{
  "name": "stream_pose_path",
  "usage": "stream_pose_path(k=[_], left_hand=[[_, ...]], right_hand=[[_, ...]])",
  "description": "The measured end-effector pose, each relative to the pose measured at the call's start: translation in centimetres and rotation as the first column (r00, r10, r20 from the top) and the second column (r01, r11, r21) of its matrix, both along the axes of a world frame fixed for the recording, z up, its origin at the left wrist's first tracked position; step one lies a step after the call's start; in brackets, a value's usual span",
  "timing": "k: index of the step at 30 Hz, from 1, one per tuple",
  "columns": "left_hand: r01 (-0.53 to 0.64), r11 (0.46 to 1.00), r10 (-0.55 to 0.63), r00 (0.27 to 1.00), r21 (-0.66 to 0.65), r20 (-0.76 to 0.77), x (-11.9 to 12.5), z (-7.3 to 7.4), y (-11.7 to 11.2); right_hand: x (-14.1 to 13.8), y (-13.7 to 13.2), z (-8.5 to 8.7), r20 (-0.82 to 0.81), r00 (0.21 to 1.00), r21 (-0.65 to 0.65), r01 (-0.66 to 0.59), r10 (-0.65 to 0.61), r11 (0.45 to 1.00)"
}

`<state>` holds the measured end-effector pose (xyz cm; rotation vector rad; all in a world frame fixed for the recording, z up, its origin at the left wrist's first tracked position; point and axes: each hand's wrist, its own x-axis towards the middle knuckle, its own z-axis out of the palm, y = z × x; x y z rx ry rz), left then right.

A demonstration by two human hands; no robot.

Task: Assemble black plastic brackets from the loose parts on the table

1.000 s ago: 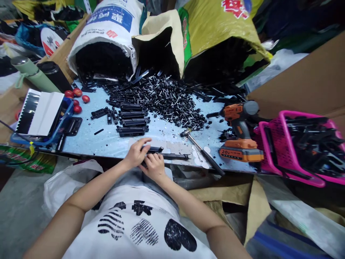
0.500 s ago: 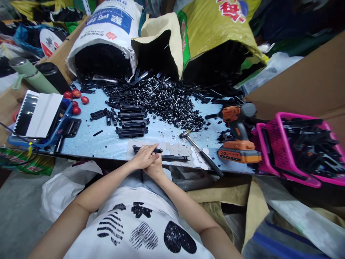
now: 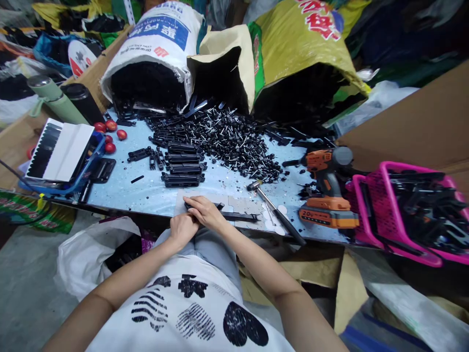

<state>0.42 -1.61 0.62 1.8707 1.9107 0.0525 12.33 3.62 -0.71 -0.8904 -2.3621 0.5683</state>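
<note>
At the table's near edge my two hands meet over a black plastic part [image 3: 219, 206] lying on a grey mat [image 3: 234, 202]. My right hand [image 3: 208, 213] rests across it, fingers stretched to the left over the part's left end. My left hand [image 3: 184, 229] is curled closed just in front, against the right fingers; anything inside it is hidden. A long black strip [image 3: 240, 216] lies to the right of my hands. Farther right is a hammer [image 3: 276, 211] with a black handle. Behind my hands several black plastic assemblies [image 3: 183, 180] are stacked in a row.
A heap of small black parts with metal pins [image 3: 234, 139] spreads before a white sack [image 3: 157, 44] and a yellow sack [image 3: 293, 44]. An orange cordless drill [image 3: 324, 186] stands at right beside a pink basket [image 3: 394, 205]. A blue tray [image 3: 78, 183] and red fruits [image 3: 111, 125] are at left.
My right hand has come over the top, its fingers now reaching left across the part. My left hand has drawn back toward me and curled up. The view has shifted slightly.
</note>
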Motion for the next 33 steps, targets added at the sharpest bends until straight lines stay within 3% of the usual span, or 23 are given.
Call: stream_pose_path(k=[3, 7, 13, 19, 22, 25, 28, 30, 33], left_hand=[[-0.042, 0.999, 0.043, 0.997, 0.019, -0.071, -0.7, 0.2, 0.4], [0.022, 1.000, -0.020, 0.996, 0.020, -0.089, -1.7, 0.0, 0.6], [-0.006, 1.000, 0.009, 0.997, 0.030, -0.079, -0.2, -0.6, 1.1], [0.257, 0.965, -0.258, 0.966, 0.050, 0.008, -3.4, 0.9, 1.3], [0.230, 0.930, -0.283, 0.945, 0.285, 0.162, -4.5, 1.8, 2.3], [0.240, 0.827, -0.426, 0.858, 0.509, 0.288, -3.1, 1.6, 4.1], [0.417, 0.798, -0.566, 0.767, 0.434, 0.303, -0.8, 0.1, 5.6], [0.496, 0.795, -0.592, 0.759, 0.349, 0.272, 0.1, -0.9, 6.1], [0.550, 0.764, -0.633, 0.739, 0.337, 0.231, -0.1, -1.9, 6.3]], right_hand=[[0.0, 0.2, -0.7, -0.067, 0.996, -0.068, 0.055, -0.059, 0.996], [-0.2, -0.3, -1.1, -0.006, 0.991, -0.073, 0.133, -0.134, 0.988], [-0.9, -0.3, -1.4, 0.089, 0.976, -0.027, 0.202, -0.199, 0.979], [0.0, -1.6, -0.4, 0.117, 0.979, 0.093, 0.155, -0.165, 0.984], [0.6, -4.0, -0.5, 0.111, 0.948, 0.198, 0.273, -0.298, 0.941], [0.5, -5.5, -1.8, 0.131, 0.866, 0.295, 0.431, -0.483, 0.853], [-0.1, -5.3, -3.5, 0.144, 0.848, 0.389, 0.426, -0.511, 0.817], [-0.3, -4.8, -4.3, 0.147, 0.855, 0.402, 0.408, -0.498, 0.820], [-0.6, -4.3, -4.9, 0.160, 0.865, 0.373, 0.393, -0.475, 0.840]])
